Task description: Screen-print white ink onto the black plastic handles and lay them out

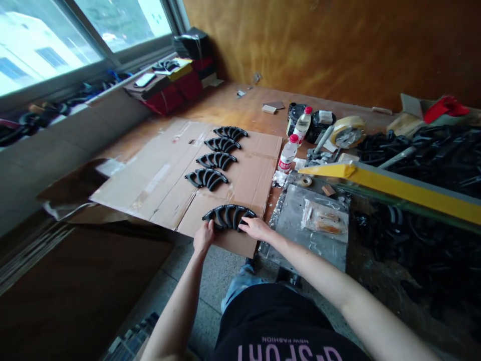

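Note:
At the near edge of a cardboard sheet (240, 186), a fan-shaped row of black curved parts (227, 214) stands between my hands. Its left end is gripped by my left hand (204, 236), thumb on the near side. My right hand (255, 228) closes its fingers on the right end. Farther up the cardboard lie several similar fanned groups, the nearest one (206, 178) being beyond my left hand. What exactly these black pieces are I cannot make out.
Right of the cardboard stand two red-capped bottles (288, 153), a tape roll (348, 131) and a metal plate (289, 215) with a plastic bag (325, 220) on it. A yellow bar (398, 181) borders piled black parts (424, 153). Boxes (169, 98) sit by the window.

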Motion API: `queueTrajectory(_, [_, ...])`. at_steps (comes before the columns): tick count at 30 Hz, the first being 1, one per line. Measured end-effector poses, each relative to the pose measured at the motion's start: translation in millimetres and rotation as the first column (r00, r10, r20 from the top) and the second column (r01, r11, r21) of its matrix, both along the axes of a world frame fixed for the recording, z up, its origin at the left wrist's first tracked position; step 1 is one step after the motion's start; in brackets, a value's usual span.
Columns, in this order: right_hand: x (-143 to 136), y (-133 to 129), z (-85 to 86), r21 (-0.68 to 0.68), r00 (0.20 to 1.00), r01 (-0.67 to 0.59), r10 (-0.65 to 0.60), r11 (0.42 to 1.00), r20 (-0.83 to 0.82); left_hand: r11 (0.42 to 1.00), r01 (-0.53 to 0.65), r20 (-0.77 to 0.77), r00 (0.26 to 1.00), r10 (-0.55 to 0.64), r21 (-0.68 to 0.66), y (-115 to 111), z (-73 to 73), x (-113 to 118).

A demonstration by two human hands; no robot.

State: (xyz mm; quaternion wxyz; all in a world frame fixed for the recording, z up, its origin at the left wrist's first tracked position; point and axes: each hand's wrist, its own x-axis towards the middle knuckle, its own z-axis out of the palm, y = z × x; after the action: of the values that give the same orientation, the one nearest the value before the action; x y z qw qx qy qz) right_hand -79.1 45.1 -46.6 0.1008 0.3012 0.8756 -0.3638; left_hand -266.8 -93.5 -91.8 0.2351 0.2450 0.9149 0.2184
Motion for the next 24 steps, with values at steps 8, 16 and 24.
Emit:
queueTrajectory(8, [-3, -3, -16.4, -0.054, 0.997, 0.068, -0.07, 0.996, -0.025, 0.989, 0.134, -0.301, 0.947, -0.11, 0.062, 14, 8.3, 70])
queueTrajectory(16, [-6, -9, -17.1, 0.025, 0.995, 0.075, -0.073, 0.997, -0.073, 0.977, 0.192, -0.336, 0.918, -0.211, -0.089, 43, -8.6, 85])
queueTrajectory(24, [-69, -21, -11.6, -0.017, 0.966, -0.156, 0.149, 0.988, -0.212, 0.97, 0.223, -0.457, 0.855, -0.243, -0.1, 16, -5.1, -9])
